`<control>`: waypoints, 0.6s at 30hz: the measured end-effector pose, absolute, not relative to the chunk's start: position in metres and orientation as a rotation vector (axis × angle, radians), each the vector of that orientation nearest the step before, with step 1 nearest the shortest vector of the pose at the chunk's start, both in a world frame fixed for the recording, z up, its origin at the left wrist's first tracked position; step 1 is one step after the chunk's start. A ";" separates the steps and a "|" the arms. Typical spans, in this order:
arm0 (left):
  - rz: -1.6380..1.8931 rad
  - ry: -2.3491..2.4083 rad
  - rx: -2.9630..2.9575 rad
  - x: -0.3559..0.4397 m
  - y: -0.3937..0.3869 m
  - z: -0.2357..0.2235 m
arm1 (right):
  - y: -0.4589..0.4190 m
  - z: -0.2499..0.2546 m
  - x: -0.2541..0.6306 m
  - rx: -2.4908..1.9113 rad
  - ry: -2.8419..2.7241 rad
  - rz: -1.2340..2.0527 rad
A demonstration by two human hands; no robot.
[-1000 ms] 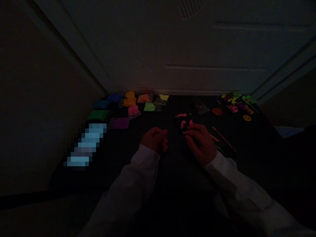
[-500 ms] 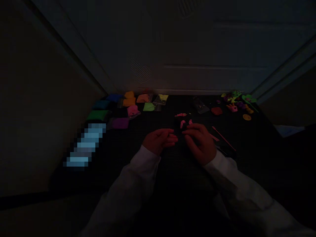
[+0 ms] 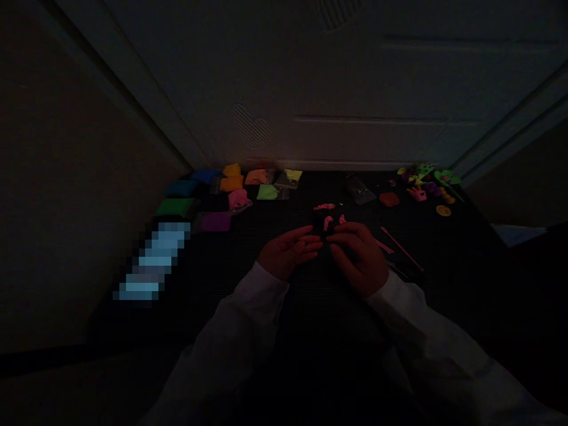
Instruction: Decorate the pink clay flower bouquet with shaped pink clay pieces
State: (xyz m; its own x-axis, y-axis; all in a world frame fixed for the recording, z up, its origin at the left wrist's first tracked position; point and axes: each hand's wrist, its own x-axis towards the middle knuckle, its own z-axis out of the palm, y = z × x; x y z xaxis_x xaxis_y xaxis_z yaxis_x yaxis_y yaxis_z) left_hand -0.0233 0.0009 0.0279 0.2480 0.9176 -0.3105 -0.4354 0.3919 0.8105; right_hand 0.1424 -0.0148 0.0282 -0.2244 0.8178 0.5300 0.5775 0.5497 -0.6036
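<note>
In dim light, a small dark model with pink clay pieces sits on the dark table just beyond my hands. My left hand is at its near left side, fingers stretched toward my right hand and slightly apart, nothing visible in them. My right hand is at the model's near right side, its fingers bent and the tips drawn together. Whatever they pinch, if anything, is too dark and small to make out. Beside my right hand lie a thin pink stick and a flat pink strip.
Colourful clay packs, among them a green one and a purple one, lie at the left. A red lump, a yellow disc and a green flower are at the right. A blurred bright screen glows at left.
My left hand's fingers have spread a little and shifted slightly right, toward my right hand. My right hand has barely moved. The model stays in place.
</note>
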 end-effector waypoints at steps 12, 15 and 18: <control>1.129 1.064 0.782 -0.027 0.005 0.023 | -0.016 0.027 0.141 -1.137 -1.954 0.363; 1.042 1.019 0.774 -0.025 0.004 0.019 | -0.015 0.026 0.140 -1.118 -1.981 0.363; 1.016 0.955 0.709 -0.023 0.002 0.018 | -0.015 0.025 0.140 -1.115 -1.987 0.353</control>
State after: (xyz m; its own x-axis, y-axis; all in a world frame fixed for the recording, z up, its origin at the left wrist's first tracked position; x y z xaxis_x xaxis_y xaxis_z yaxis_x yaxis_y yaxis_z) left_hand -0.0227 0.0022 0.0182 0.2105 0.9246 -0.3174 -0.3747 0.3762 0.8474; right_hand 0.1396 -0.0154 0.0246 -0.2797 0.8097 0.5159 0.5826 0.5703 -0.5792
